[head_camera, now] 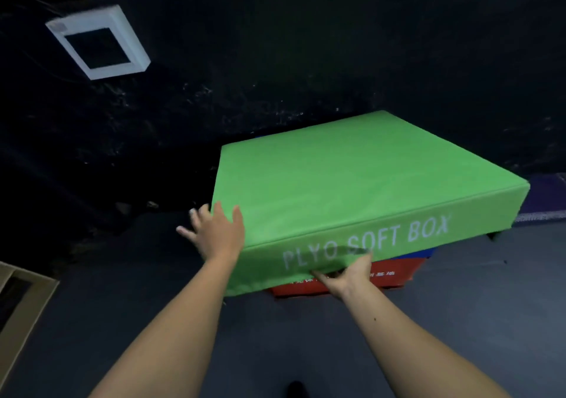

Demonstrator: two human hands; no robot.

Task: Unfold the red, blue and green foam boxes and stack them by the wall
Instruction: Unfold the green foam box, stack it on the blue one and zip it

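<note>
A flat green foam box printed "PLYO SOFT BOX" lies on top of the pile against the black wall, skewed and overhanging it. Beneath it a red box shows at the front, and a sliver of the blue box peeks out between them. My left hand rests with spread fingers on the green box's near left corner. My right hand grips the lower front edge of the green box, fingers curled underneath and thumb on the front face.
The black wall carries a white square frame at the upper left. A cardboard box lies on the grey floor at the left edge. A purple mat edge shows at the right.
</note>
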